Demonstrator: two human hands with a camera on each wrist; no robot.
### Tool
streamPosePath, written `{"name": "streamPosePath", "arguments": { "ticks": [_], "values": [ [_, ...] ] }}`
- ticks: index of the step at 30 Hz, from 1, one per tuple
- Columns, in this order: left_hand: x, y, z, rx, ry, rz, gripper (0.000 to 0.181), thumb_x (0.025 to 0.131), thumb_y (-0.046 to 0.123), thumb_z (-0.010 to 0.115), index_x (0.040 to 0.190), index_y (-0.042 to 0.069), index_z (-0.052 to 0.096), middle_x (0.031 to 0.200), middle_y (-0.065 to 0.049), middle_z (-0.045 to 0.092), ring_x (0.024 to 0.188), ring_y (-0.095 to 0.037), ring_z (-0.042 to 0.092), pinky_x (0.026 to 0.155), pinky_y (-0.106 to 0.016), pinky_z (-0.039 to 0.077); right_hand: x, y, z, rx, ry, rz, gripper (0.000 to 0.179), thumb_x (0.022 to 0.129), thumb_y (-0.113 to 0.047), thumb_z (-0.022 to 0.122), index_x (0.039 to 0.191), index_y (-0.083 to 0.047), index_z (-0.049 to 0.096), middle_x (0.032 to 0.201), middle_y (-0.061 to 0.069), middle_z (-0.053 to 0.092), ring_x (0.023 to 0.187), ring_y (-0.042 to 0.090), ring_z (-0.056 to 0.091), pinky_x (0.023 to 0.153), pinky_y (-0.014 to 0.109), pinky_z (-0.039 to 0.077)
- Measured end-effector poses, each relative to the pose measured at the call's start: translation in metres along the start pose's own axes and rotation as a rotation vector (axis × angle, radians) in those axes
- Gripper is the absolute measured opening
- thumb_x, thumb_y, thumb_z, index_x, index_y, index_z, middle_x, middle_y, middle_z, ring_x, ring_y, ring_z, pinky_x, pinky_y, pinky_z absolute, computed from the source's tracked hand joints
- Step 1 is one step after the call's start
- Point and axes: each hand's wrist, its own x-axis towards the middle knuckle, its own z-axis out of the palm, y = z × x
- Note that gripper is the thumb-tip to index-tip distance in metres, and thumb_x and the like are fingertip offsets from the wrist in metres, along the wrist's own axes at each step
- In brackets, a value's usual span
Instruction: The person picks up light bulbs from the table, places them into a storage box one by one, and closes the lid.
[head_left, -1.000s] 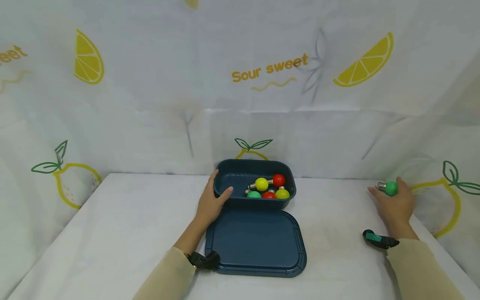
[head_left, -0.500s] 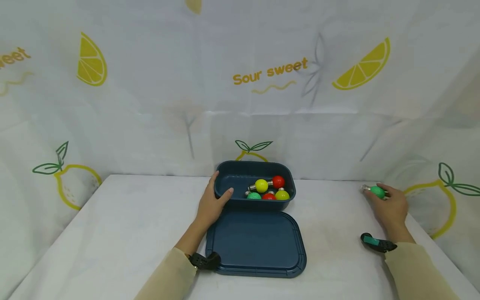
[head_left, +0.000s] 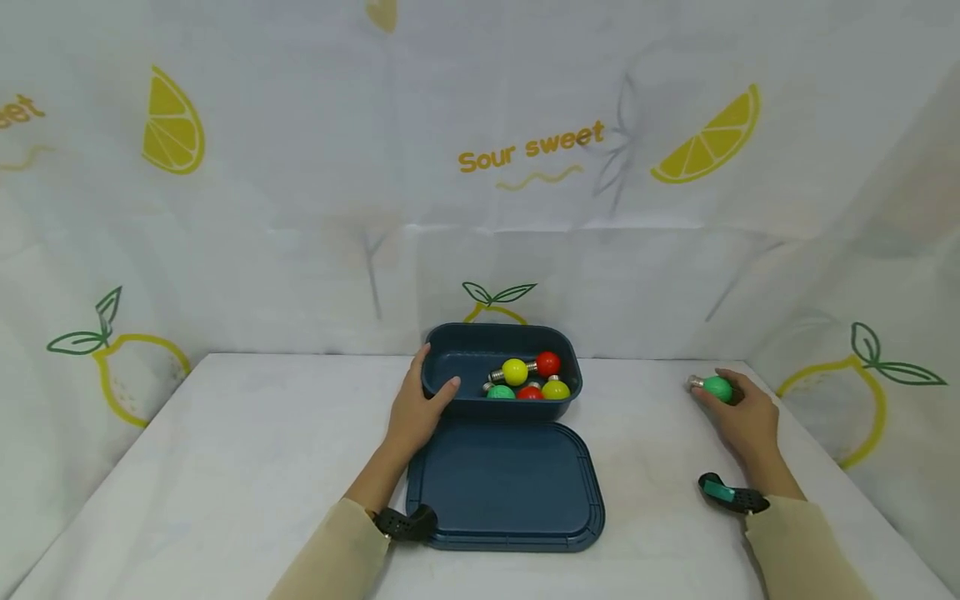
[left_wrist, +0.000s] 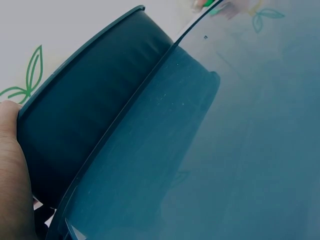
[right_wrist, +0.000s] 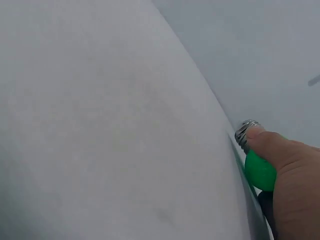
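In the head view my left hand (head_left: 415, 414) holds the left end of a dark blue rectangular box (head_left: 517, 411), thumb at the near rim and fingers along the left side. Inside, toward the right, lie several small coloured light bulbs: yellow (head_left: 515, 372), red (head_left: 548, 363) and green (head_left: 501, 392) ones among them. Far to the right, my right hand (head_left: 752, 421) pinches a green light bulb (head_left: 717, 388), its metal screw base pointing left. The right wrist view has the thumb (right_wrist: 277, 150) lying by that base, over the green globe (right_wrist: 260, 172); the other fingers are hidden.
A dark blue lid (head_left: 510, 487) lies flat on the white table (head_left: 262, 450), just in front of the box. Behind stands a white cloth (head_left: 315, 275) printed with lemons. The right hand is near the table's right edge.
My right hand has moved left from the table's far right edge, carrying the green light bulb. The left hand has stayed at the box.
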Motion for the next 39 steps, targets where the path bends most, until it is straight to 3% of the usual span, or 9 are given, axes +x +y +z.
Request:
{"name": "streamPosePath", "arguments": {
  "ticks": [6, 9, 14, 19, 20, 24, 27, 35, 39],
  "values": [
    [0.0, 0.0, 0.0, -0.003, 0.001, 0.0, 0.084, 0.093, 0.057, 0.062, 0.162, 0.029, 0.022, 0.167, -0.011, 0.029, 0.154, -0.034, 0.03, 0.121, -0.061, 0.028, -0.013, -0.011, 0.004, 0.023, -0.015, -0.038, 0.063, 0.096, -0.038, 0.068, 0.144, -0.001, 0.054, 0.139, 0.034, 0.052, 0.124, 0.049, 0.051, 0.094, 0.056, 0.045],
    [-0.001, 0.0, 0.0, -0.003, 0.0, 0.0, 0.084, 0.094, 0.057, 0.062, 0.162, 0.029, 0.022, 0.167, -0.011, 0.03, 0.154, -0.034, 0.03, 0.121, -0.061, 0.028, -0.018, -0.016, 0.005, 0.066, 0.0, -0.022, 0.061, 0.096, -0.038, 0.069, 0.143, -0.002, 0.055, 0.14, 0.032, 0.051, 0.127, 0.05, 0.049, 0.1, 0.06, 0.043],
    [-0.001, -0.001, -0.001, -0.001, -0.002, 0.005, 0.084, 0.094, 0.056, 0.061, 0.162, 0.028, 0.021, 0.167, -0.012, 0.029, 0.154, -0.035, 0.03, 0.121, -0.061, 0.028, -0.023, -0.024, 0.009, 0.082, 0.001, -0.013, 0.06, 0.095, -0.042, 0.07, 0.142, -0.006, 0.058, 0.143, 0.03, 0.054, 0.128, 0.047, 0.054, 0.091, 0.034, 0.048],
    [-0.001, 0.0, -0.002, -0.006, -0.005, 0.001, 0.084, 0.094, 0.056, 0.061, 0.162, 0.029, 0.021, 0.167, -0.011, 0.029, 0.154, -0.035, 0.029, 0.122, -0.061, 0.027, -0.027, -0.032, 0.011, 0.126, -0.045, -0.045, 0.061, 0.093, -0.042, 0.072, 0.14, -0.006, 0.059, 0.144, 0.03, 0.055, 0.131, 0.048, 0.055, 0.075, 0.001, 0.033],
    [-0.001, 0.0, -0.002, -0.007, -0.006, 0.001, 0.084, 0.094, 0.056, 0.061, 0.162, 0.028, 0.021, 0.167, -0.012, 0.028, 0.154, -0.035, 0.029, 0.122, -0.061, 0.027, -0.028, -0.034, 0.011, 0.138, -0.053, -0.051, 0.061, 0.093, -0.041, 0.072, 0.14, -0.005, 0.06, 0.144, 0.028, 0.056, 0.132, 0.048, 0.055, 0.076, 0.0, 0.032],
    [-0.002, 0.0, -0.002, -0.006, -0.006, -0.001, 0.084, 0.094, 0.057, 0.061, 0.162, 0.028, 0.021, 0.167, -0.012, 0.029, 0.154, -0.034, 0.03, 0.122, -0.061, 0.028, -0.032, -0.039, 0.014, 0.16, -0.066, -0.091, 0.058, 0.092, -0.042, 0.074, 0.137, -0.006, 0.063, 0.139, 0.022, 0.062, 0.115, 0.002, 0.063, 0.079, -0.001, 0.035],
    [-0.002, 0.0, -0.003, -0.003, -0.001, -0.003, 0.084, 0.094, 0.056, 0.062, 0.162, 0.029, 0.021, 0.167, -0.012, 0.029, 0.154, -0.035, 0.03, 0.121, -0.062, 0.028, -0.033, -0.047, 0.018, 0.174, -0.079, -0.141, 0.056, 0.092, -0.04, 0.074, 0.136, -0.008, 0.064, 0.137, 0.02, 0.064, 0.098, -0.023, 0.043, 0.079, -0.002, 0.039],
    [-0.001, 0.0, -0.001, -0.001, -0.01, -0.007, 0.084, 0.094, 0.057, 0.061, 0.162, 0.03, 0.021, 0.167, -0.011, 0.029, 0.153, -0.036, 0.03, 0.121, -0.063, 0.028, -0.036, -0.071, 0.022, 0.221, -0.118, -0.272, 0.047, 0.092, -0.028, 0.076, 0.13, -0.003, 0.065, 0.132, 0.025, 0.064, 0.094, -0.025, 0.048, 0.077, -0.002, 0.044],
    [-0.001, 0.0, -0.001, 0.0, -0.005, -0.003, 0.083, 0.094, 0.057, 0.061, 0.162, 0.03, 0.022, 0.167, -0.011, 0.029, 0.153, -0.036, 0.03, 0.12, -0.063, 0.028, -0.036, -0.088, 0.028, 0.215, -0.143, -0.317, 0.045, 0.092, -0.026, 0.075, 0.13, -0.004, 0.065, 0.132, 0.024, 0.064, 0.101, -0.011, 0.056, 0.079, -0.002, 0.044]
  ]
}}
